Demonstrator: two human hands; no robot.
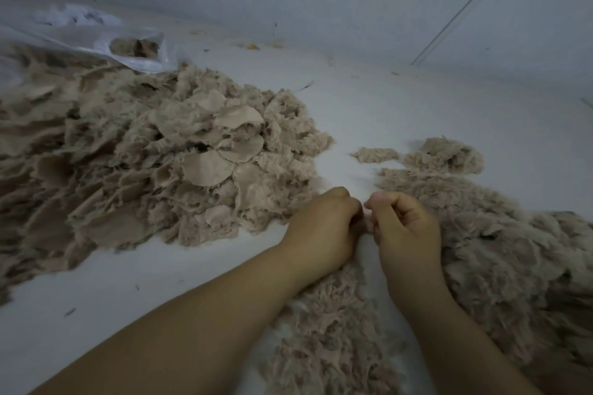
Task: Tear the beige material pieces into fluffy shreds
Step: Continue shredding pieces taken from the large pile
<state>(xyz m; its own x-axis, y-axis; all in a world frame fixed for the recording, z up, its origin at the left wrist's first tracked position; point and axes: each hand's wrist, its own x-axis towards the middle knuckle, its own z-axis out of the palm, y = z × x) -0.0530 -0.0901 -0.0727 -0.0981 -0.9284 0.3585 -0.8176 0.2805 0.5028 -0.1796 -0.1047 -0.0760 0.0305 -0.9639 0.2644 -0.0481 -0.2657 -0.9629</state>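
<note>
Hands meet at the centre of a white surface (192,282): the left hand (324,228) and right hand (404,228), fingers curled, pinch one small beige piece (366,224) between them, mostly hidden. Two beige heaps flank them: untorn pieces (154,157) to the left, fluffy shreds (481,250) to the right and beneath the wrists. One clear plastic bag (134,51) lies behind the left heap.

Single head-worn view, close, angled forward and down over the white floor (369,112)
</note>
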